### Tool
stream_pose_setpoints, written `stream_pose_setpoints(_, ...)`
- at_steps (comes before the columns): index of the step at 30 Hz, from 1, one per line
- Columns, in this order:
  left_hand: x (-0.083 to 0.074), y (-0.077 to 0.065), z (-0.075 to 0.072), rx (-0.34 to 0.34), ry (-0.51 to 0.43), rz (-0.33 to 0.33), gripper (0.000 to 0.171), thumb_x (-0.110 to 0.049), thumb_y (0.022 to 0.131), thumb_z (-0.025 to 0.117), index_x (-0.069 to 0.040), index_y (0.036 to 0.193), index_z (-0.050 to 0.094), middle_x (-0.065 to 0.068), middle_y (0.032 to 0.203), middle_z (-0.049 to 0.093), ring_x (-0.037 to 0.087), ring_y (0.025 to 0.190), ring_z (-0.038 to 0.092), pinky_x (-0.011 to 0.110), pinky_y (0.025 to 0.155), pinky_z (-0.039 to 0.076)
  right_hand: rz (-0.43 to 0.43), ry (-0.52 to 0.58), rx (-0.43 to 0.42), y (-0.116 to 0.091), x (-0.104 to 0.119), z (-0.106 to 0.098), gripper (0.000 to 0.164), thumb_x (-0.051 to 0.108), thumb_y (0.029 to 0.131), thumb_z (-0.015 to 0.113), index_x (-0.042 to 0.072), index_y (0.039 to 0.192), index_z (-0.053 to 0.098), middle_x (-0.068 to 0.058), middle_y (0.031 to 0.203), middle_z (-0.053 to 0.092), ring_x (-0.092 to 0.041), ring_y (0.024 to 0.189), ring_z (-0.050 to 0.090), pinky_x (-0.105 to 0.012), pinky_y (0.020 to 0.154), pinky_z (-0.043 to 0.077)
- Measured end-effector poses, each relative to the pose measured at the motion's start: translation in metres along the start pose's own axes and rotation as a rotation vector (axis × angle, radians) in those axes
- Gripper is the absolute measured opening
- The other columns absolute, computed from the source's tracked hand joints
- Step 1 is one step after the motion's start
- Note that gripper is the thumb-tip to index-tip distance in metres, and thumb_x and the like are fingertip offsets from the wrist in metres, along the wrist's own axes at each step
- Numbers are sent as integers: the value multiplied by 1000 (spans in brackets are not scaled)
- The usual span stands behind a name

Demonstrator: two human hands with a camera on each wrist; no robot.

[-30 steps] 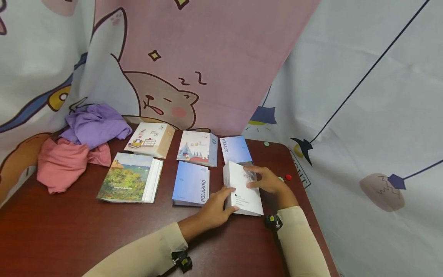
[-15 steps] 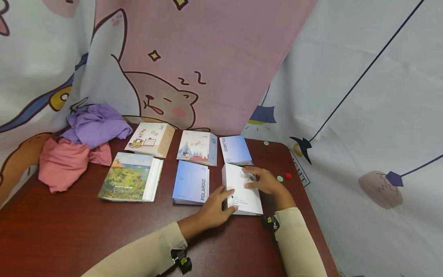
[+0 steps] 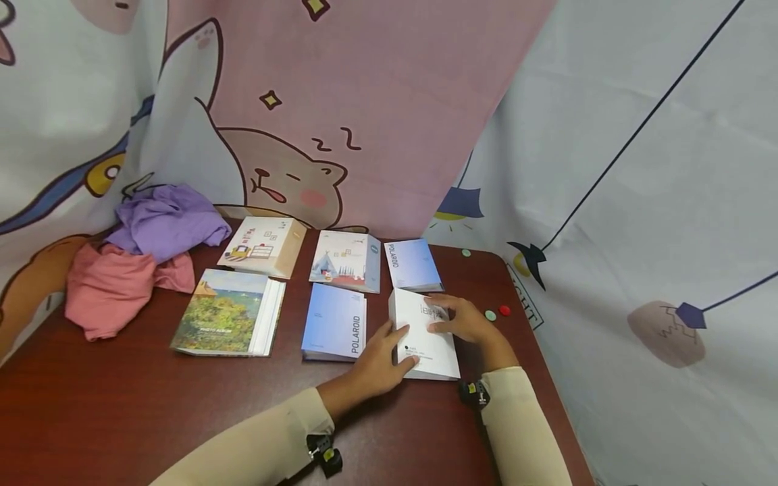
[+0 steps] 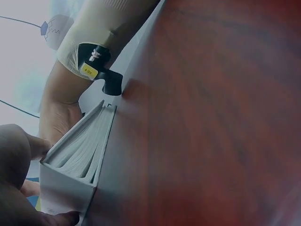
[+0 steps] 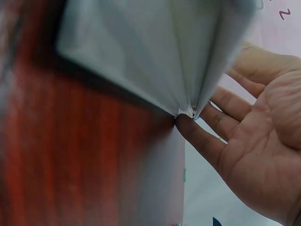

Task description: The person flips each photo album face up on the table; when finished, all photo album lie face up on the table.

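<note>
A white photo album (image 3: 425, 337) with dark print lies on the table's right part, both hands on it. At its spine side the left hand (image 3: 379, 364) grips it, two fingertips on the cover; in the left wrist view a further fingertip (image 4: 66, 218) touches the spine. The right hand (image 3: 468, 320) holds the far right part, thumb and a finger over the cover. In the right wrist view the right hand's fingers (image 5: 202, 141) meet a corner where the pages (image 5: 155, 52) fan out. Between the covers, page edges (image 4: 82, 150) spread in the left wrist view.
Blue Polaroid albums (image 3: 334, 320) (image 3: 413, 263) lie left of and behind the white one. Farther left are two illustrated albums (image 3: 258, 243) (image 3: 342, 260) and a landscape-cover album (image 3: 225, 310). Purple cloth (image 3: 170, 219) and pink cloth (image 3: 109, 290) lie at the left. Small round pieces (image 3: 504, 310) sit right.
The white album has shifted very slightly, its cover now lying a little flatter. Both hands stay on it in nearly the same places.
</note>
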State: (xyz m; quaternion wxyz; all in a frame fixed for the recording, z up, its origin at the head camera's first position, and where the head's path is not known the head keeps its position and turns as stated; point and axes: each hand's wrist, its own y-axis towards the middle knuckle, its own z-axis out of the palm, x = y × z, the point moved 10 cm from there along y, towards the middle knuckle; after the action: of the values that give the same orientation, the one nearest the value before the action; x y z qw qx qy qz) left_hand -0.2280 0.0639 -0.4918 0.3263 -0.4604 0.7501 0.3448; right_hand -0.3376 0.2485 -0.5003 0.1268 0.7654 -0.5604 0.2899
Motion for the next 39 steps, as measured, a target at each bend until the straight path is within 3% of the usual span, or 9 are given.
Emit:
stream_pose_setpoints(6, -8, 10, -21, -57, -7, 75, 66, -26, 100, 78, 4, 154, 58, 40, 165, 41, 57, 150, 48, 70, 116, 48, 19, -25, 25, 2, 5, -5, 75, 27, 90, 91, 19, 158, 61, -17, 168, 52, -47, 159, 43, -68, 123, 43)
stream_pose_setpoints(8, -6, 13, -31, -51, -18, 51, 65, -26, 101, 78, 1, 156, 57, 39, 168, 37, 57, 153, 45, 70, 119, 46, 38, -19, 33, 2, 8, -9, 75, 28, 91, 91, 19, 158, 60, -16, 169, 52, -46, 161, 42, -68, 125, 40)
stream_pose_setpoints(13, 6, 23, -60, -103, -13, -7, 65, -33, 102, 76, -8, 158, 57, 34, 171, 37, 56, 154, 44, 74, 118, 43, -22, -52, 50, 6, 32, -25, 71, 30, 94, 88, 12, 157, 61, -17, 164, 57, -45, 157, 47, -67, 123, 43)
stream_pose_setpoints(16, 11, 29, -81, -135, -10, -30, 65, -33, 101, 76, -10, 158, 58, 33, 171, 39, 55, 155, 44, 73, 120, 42, -70, -63, 68, 11, 49, -30, 68, 31, 96, 86, 10, 156, 61, -17, 161, 60, -44, 154, 52, -64, 120, 48)
stream_pose_setpoints(21, 20, 38, -116, -130, -14, -84, 63, -29, 102, 76, -5, 157, 58, 31, 171, 40, 53, 153, 48, 68, 123, 43, -108, -83, 99, 25, 72, -26, 65, 34, 98, 83, 10, 155, 63, -14, 161, 61, -40, 155, 52, -62, 124, 45)
stream_pose_setpoints(29, 66, 46, -170, -180, -27, -214, 61, -21, 102, 75, -4, 157, 55, 26, 164, 51, 46, 143, 61, 59, 115, 53, -92, -67, 144, 50, 96, -4, 65, 43, 99, 80, 18, 156, 62, -12, 163, 60, -40, 154, 52, -64, 125, 44)
stream_pose_setpoints(39, 119, 48, -228, -183, 64, -303, 69, -28, 107, 70, 4, 162, 44, 33, 168, 40, 54, 145, 56, 62, 114, 53, -222, -30, 161, 78, 147, 16, 60, 33, 103, 77, 6, 155, 61, -15, 161, 61, -37, 154, 52, -59, 128, 41)
